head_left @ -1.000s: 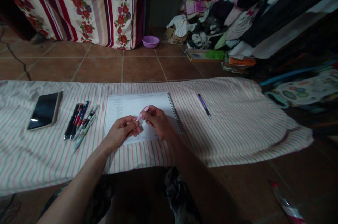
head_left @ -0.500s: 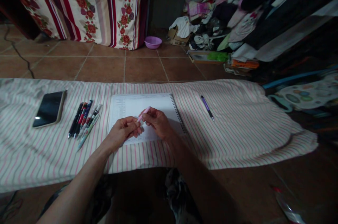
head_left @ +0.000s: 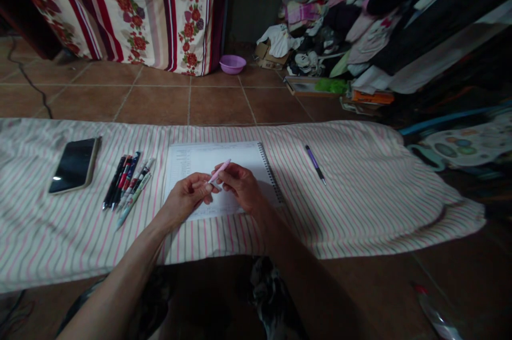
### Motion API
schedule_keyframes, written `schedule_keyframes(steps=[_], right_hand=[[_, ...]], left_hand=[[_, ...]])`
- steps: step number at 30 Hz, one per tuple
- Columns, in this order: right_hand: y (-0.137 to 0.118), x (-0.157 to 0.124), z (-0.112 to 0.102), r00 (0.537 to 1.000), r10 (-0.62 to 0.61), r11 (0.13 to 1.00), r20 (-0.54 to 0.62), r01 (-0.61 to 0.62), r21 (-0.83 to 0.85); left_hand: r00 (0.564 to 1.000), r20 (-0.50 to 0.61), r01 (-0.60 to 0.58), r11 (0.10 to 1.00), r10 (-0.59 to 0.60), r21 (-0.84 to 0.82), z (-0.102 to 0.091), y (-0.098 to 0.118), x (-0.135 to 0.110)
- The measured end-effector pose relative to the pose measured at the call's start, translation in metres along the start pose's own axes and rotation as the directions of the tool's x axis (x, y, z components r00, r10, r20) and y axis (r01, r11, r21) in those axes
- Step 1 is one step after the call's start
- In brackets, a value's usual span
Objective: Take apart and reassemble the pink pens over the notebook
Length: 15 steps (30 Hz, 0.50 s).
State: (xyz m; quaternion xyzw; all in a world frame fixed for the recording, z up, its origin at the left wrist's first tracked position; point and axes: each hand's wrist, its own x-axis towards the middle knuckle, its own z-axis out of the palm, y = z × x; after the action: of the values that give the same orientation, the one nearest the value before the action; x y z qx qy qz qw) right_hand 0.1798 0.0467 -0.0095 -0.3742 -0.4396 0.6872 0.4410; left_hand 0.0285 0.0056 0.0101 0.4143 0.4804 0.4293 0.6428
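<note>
My right hand [head_left: 240,186] pinches a pink pen [head_left: 220,171] above a white spiral notebook [head_left: 208,161] that lies on a striped cloth [head_left: 360,190]. My left hand [head_left: 187,197] has its fingers curled, and their tips meet the lower end of the same pen. Both hands hover over the middle of the page. Left of the notebook lies a row of several pens [head_left: 127,182]. To its right a purple pen [head_left: 315,164] rests alone on the cloth.
A dark phone [head_left: 74,165] lies face up at the cloth's left. Beyond it are brown floor tiles [head_left: 216,105], a floral curtain [head_left: 132,4], a small purple bowl [head_left: 232,64] and a heap of clothes [head_left: 340,20] at the back right.
The pink pen has tilted up a little and more of it sticks out above my fingers. Both hands stay over the notebook.
</note>
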Motion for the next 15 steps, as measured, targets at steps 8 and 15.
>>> schedule_keyframes(steps=[8,15], right_hand=[[-0.0016,-0.0010,-0.0016,1.000,0.005,1.000,-0.024,-0.004,0.016],[0.0014,-0.0005,-0.0035,0.999,0.001,0.999,-0.051,0.001,0.041]], left_hand=[[0.998,0.057,0.023,1.000,-0.022,-0.009,-0.0062,-0.0019,-0.0014],[0.992,0.120,0.043,0.997,-0.035,-0.061,-0.0070,-0.0023,-0.0018]])
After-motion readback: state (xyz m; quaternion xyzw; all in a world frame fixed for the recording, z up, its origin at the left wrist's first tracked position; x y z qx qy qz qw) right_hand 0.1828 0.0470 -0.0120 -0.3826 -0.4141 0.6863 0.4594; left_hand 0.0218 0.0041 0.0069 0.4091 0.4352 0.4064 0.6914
